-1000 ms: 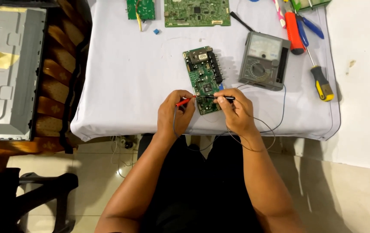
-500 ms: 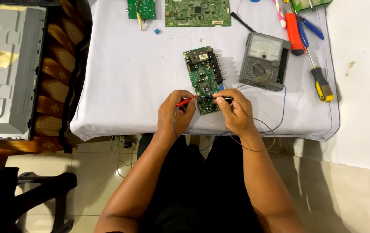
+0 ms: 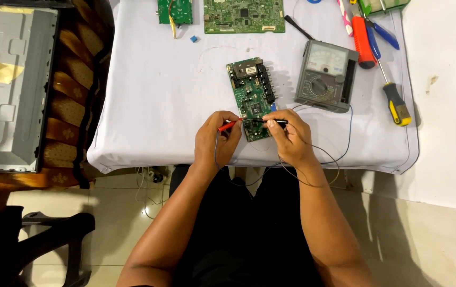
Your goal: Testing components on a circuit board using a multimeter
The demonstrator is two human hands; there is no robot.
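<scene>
A green circuit board (image 3: pixel 253 95) lies on the white-covered table (image 3: pixel 164 101). My left hand (image 3: pixel 215 139) pinches a red test probe (image 3: pixel 227 126) whose tip touches the board's near end. The black test probe (image 3: pixel 270 121) sits in my right hand (image 3: pixel 290 137), its tip also on the board's near end. Thin leads run from both probes to a grey analogue multimeter (image 3: pixel 326 75) standing just right of the board.
Two more green boards (image 3: pixel 243 8) (image 3: pixel 175 10) lie at the table's far edge. A red-handled tool (image 3: pixel 363 40) and a yellow-and-black screwdriver (image 3: pixel 395 101) rest at the right. A grey metal panel (image 3: pixel 7 87) sits on a patterned chair at the left.
</scene>
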